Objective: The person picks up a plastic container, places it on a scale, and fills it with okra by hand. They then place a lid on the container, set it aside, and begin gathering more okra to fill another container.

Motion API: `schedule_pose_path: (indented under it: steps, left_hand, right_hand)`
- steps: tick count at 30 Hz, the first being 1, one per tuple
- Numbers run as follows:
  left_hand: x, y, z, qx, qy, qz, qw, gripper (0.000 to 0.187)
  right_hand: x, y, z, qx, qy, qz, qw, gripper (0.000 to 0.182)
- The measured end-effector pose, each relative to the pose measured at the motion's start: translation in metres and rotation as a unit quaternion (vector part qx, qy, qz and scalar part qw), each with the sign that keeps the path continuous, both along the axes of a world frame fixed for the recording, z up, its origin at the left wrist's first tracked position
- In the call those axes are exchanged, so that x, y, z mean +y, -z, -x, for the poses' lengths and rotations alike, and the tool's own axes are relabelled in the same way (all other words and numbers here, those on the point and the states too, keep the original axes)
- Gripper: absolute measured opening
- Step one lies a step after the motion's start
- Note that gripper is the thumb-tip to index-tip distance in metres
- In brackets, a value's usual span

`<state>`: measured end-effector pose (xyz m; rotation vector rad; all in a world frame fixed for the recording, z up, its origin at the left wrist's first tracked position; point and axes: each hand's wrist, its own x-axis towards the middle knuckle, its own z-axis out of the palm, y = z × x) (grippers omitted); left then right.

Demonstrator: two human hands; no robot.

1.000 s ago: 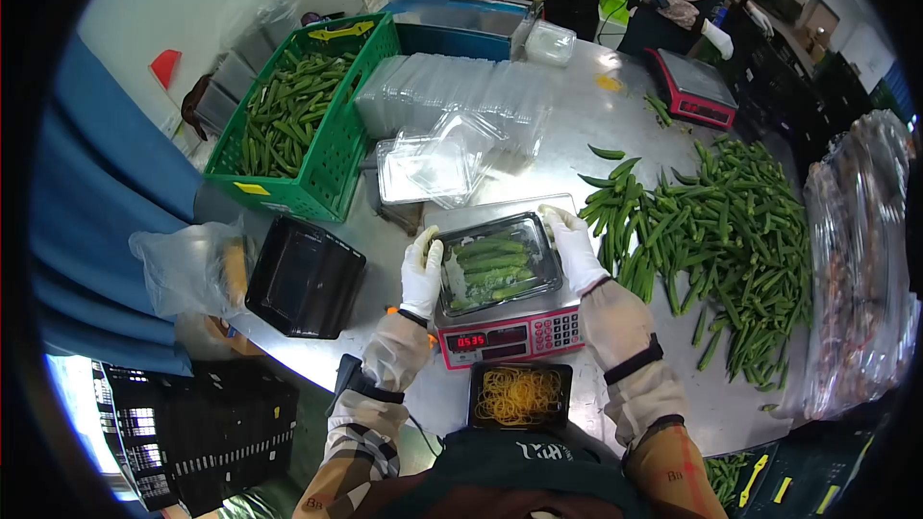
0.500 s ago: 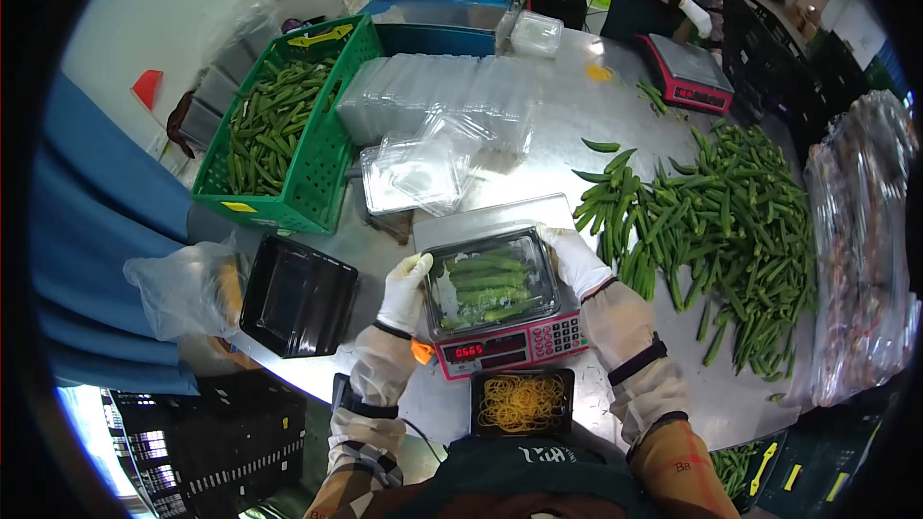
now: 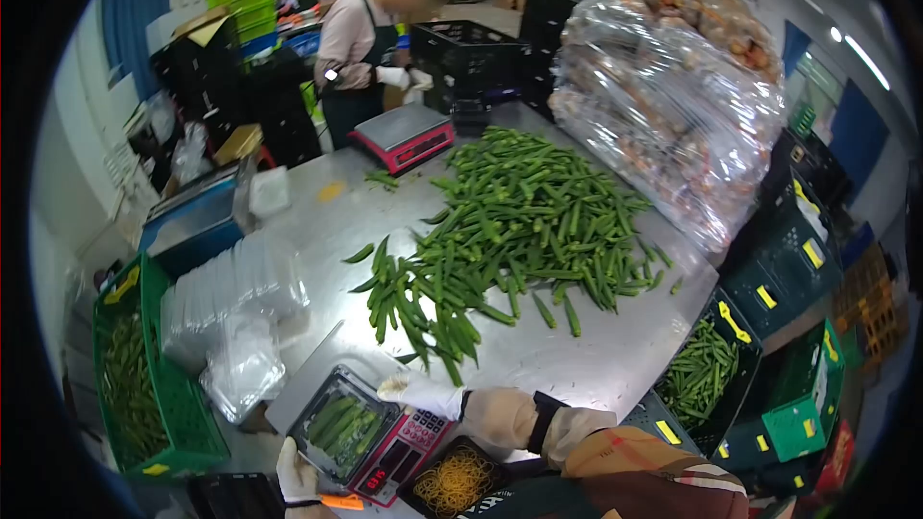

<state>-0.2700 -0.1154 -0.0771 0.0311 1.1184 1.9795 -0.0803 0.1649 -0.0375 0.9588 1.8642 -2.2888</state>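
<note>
A plastic tray of okra [image 3: 338, 428] sits on a red-and-silver digital scale [image 3: 389, 461], whose lit reading faces me. My left hand [image 3: 296, 473], in a white glove, grips the tray's near-left edge. With fingers bent at the opposite corner, my gloved right hand [image 3: 423, 394] also holds the tray, its forearm stretching across the table. Close beside the scale lies a black container of yellow rubber bands [image 3: 452, 481]. A large loose heap of okra [image 3: 538, 211] spreads beyond my right hand.
Stacked clear containers [image 3: 231, 293] and a green crate of okra [image 3: 178, 394] stand at left. Farther back are a second red scale [image 3: 404, 135] and a person [image 3: 356, 62]. Large plastic-wrapped bags [image 3: 668, 96] line the far right edge; okra crates [image 3: 707, 375] stand below.
My view has swung right and up, so the tray, scale and hands now appear lower left. More of the room shows. Both hands stay at the tray.
</note>
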Motion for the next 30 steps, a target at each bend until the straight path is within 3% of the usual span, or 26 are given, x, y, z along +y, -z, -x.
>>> schedule_pose_path:
  steps: [2, 4, 5, 7, 8, 9, 11, 13, 14, 16, 17, 20, 23, 25, 27, 29, 30]
  left_hand:
    - [0.005, -0.008, -0.002, 0.014, 0.006, -0.002, 1.000, 0.034]
    - [0.015, -0.063, -0.031, 0.028, -0.051, 0.145, 0.988, 0.031]
    - [0.020, -0.082, -0.038, 0.039, -0.082, 0.217, 0.972, 0.030]
    - [0.032, -0.089, -0.042, 0.124, -0.083, 0.205, 0.967, 0.036]
    - [0.036, -0.091, -0.051, 0.159, -0.103, 0.221, 0.957, 0.036]
    - [0.042, -0.102, -0.061, 0.193, -0.125, 0.236, 0.944, 0.037]
    - [0.044, -0.085, -0.061, 0.213, -0.133, 0.246, 0.936, 0.036]
    - [0.050, -0.090, -0.066, 0.205, -0.127, 0.275, 0.931, 0.035]
    - [0.052, -0.093, -0.074, 0.244, -0.134, 0.280, 0.919, 0.035]
    - [0.054, -0.084, -0.073, 0.370, -0.174, 0.284, 0.867, 0.033]
    - [0.055, -0.075, -0.073, 0.430, -0.192, 0.285, 0.835, 0.033]
    - [0.037, 0.023, -0.005, 0.494, -0.194, 0.294, 0.795, 0.032]
    - [0.031, 0.023, 0.012, 0.503, -0.144, 0.305, 0.796, 0.034]
    - [0.023, 0.041, 0.039, 0.397, -0.100, 0.238, 0.881, 0.034]
    - [0.019, 0.042, 0.045, 0.256, -0.063, 0.201, 0.943, 0.037]
    - [0.018, 0.027, 0.043, 0.089, -0.038, 0.188, 0.977, 0.042]
    - [0.017, 0.022, 0.041, 0.057, -0.032, 0.182, 0.981, 0.045]
  right_hand:
    - [-0.007, 0.007, -0.010, 0.019, 0.022, 0.026, 0.999, 0.029]
    - [-0.011, -0.002, -0.014, 0.026, 0.037, 0.009, 0.999, 0.031]
    - [-0.013, 0.005, -0.010, 0.057, 0.040, -0.056, 0.996, 0.032]
    - [-0.021, -0.004, -0.004, 0.116, 0.047, -0.184, 0.975, 0.035]
    - [-0.020, -0.008, -0.008, 0.065, 0.003, -0.219, 0.974, 0.040]
    - [-0.029, -0.010, -0.010, 0.076, 0.026, -0.294, 0.952, 0.041]
    - [-0.041, 0.020, -0.003, 0.115, 0.082, -0.386, 0.911, 0.039]
    - [-0.048, 0.021, -0.006, 0.157, 0.115, -0.284, 0.939, 0.038]
    - [-0.051, 0.022, -0.007, 0.177, 0.131, -0.232, 0.947, 0.037]
    - [-0.055, 0.019, -0.009, 0.185, 0.151, -0.238, 0.941, 0.037]
    - [-0.058, 0.018, -0.011, 0.188, 0.162, -0.241, 0.938, 0.037]
    - [-0.057, 0.021, -0.013, 0.114, 0.132, -0.283, 0.943, 0.039]
    - [-0.051, 0.035, -0.005, 0.094, 0.108, -0.294, 0.945, 0.044]
    - [-0.045, 0.013, -0.011, 0.066, 0.086, -0.322, 0.940, 0.045]
    - [-0.037, 0.009, 0.002, 0.077, 0.066, -0.440, 0.892, 0.042]
    - [-0.034, 0.010, 0.030, 0.136, 0.094, -0.519, 0.839, 0.048]
    - [-0.033, 0.004, 0.039, 0.124, 0.038, -0.536, 0.834, 0.056]
